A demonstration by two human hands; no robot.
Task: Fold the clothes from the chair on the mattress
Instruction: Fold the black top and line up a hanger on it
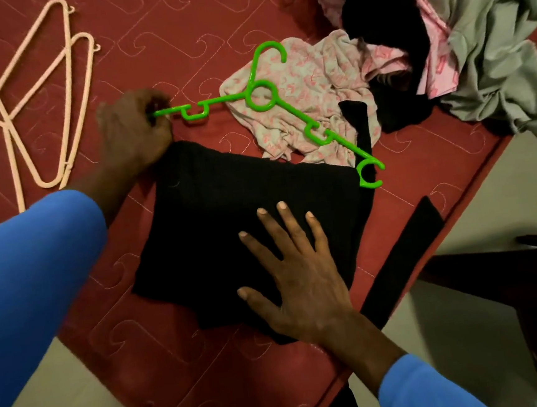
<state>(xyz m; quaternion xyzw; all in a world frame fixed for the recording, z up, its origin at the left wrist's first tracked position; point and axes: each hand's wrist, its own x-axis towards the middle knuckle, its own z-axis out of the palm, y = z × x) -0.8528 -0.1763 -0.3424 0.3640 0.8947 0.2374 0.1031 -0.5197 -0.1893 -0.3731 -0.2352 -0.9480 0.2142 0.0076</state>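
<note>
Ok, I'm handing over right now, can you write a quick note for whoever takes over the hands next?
Left hand: pinches one end of the green hanger, which lies across the pink patterned garment.
Right hand: flat, pressing on the black garment.
Done: the black garment looks folded on the mattress.
Left: probably put the hanger with the pink hangers, then fold the patterned garment and the grey garment in the heap beyond.

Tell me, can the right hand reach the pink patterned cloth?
Probably yes. The right hand lies flat on the black garment, and the pink patterned cloth sits just beyond it. Only the green hanger lies across the cloth, its end gripped by the left hand.
</note>
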